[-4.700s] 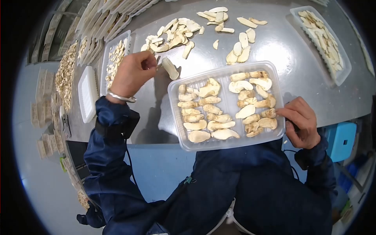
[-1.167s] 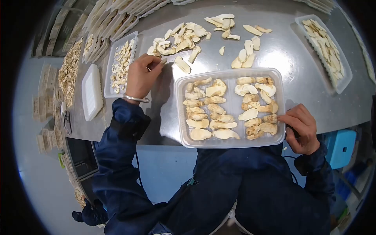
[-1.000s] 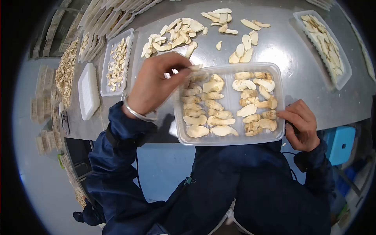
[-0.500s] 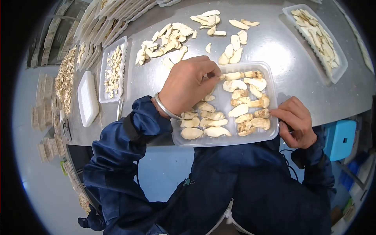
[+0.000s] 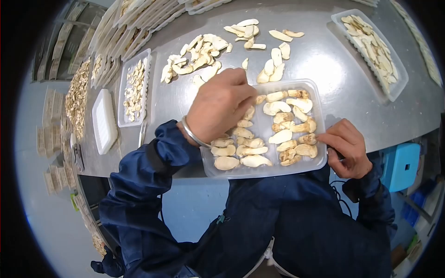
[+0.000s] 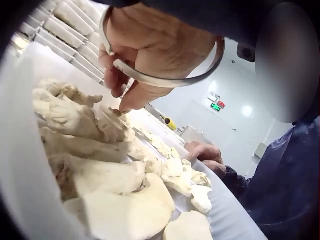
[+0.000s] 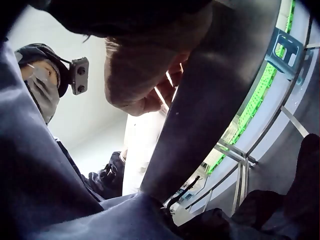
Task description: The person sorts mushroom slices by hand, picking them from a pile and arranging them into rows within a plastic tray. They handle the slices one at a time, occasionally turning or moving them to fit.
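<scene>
So the metal table point(image 5: 371, 125) is stretching out past both hands, and a big stack of trays point(image 5: 139, 28) is leaning up beyond the left hand, off to its left. The clear tray point(image 5: 263, 125) is sitting between the hands. A slice-filled tray point(image 5: 397, 92) is lying farther out beyond the right hand, and a smaller tray of bits point(image 5: 148, 60) is resting left of the left hand, with an empty-looking white tray point(image 5: 104, 123) just beside it. The left hand point(image 5: 220, 104) is hovering low over the clear tray's far left part, fingers bending down narrow; can't tell if they're pinching a piece. The right hand point(image 5: 347, 148) is gripping the clear tray's right edge, index finger reaching over the rim. A loose pile point(image 5: 204, 51) is spreading just past the left hand. Mushroom pieces point(image 5: 255, 161) are lying in columns inside the clear tray, under and between the hands.
</scene>
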`<control>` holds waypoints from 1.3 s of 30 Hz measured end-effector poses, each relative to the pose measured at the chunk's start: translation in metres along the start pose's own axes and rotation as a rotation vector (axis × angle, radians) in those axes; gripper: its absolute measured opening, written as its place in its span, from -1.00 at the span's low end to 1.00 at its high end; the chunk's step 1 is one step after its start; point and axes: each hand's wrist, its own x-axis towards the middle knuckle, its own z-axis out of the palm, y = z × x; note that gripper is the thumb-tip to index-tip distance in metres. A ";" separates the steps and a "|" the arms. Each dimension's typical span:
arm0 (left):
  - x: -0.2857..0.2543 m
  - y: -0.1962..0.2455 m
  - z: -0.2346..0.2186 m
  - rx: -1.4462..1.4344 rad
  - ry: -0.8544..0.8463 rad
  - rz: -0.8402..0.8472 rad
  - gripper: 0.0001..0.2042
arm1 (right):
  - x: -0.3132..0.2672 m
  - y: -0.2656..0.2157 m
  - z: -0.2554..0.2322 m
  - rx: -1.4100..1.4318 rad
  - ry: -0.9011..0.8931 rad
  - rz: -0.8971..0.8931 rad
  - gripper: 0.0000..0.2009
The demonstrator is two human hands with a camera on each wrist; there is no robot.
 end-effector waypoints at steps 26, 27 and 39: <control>0.052 -0.033 -0.034 0.108 -0.190 -0.089 -0.81 | -0.002 0.001 -0.001 0.037 0.009 0.033 -0.53; 0.037 -0.020 -0.035 0.058 -0.199 -0.020 -0.83 | -0.002 0.001 -0.001 0.038 0.006 0.032 -0.53; -0.012 0.029 -0.010 0.101 -0.276 0.103 -0.79 | 0.000 -0.002 0.001 -0.022 0.007 0.010 -0.55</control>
